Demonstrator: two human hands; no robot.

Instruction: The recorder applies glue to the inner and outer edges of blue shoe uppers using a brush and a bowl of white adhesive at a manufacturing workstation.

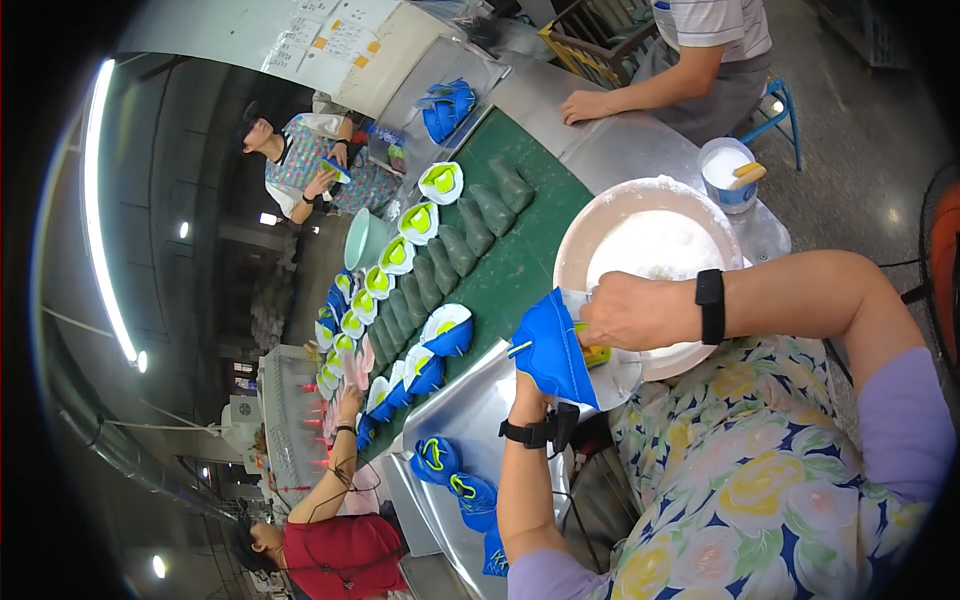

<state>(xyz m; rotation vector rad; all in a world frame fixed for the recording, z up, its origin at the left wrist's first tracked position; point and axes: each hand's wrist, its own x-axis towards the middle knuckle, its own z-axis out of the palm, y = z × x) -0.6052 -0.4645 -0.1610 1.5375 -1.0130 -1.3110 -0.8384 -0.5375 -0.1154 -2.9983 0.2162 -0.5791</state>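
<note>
Blue shoe top (pixel 552 352) is in your left hand (pixel 528 393), held by the big bowl (pixel 573 235). Your right hand (pixel 642 312) curls at its opening; I can't tell what those fingers hold. It looks unfinished. Other shoe tops (pixel 425 373) lie on the green table (pixel 550 190), maybe done, maybe not.

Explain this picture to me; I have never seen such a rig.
No robot here: these are a person's two bare hands, seen by a wide camera worn on the head, which bends straight edges. The left hand, mostly hidden, seems to support a blue shoe upper; the right hand reaches to its open side. Behind the right hand is a pale bowl holding something white. On the green surface lie more shoe uppers and dark, foot-shaped pieces. Other people are nearby.
</note>
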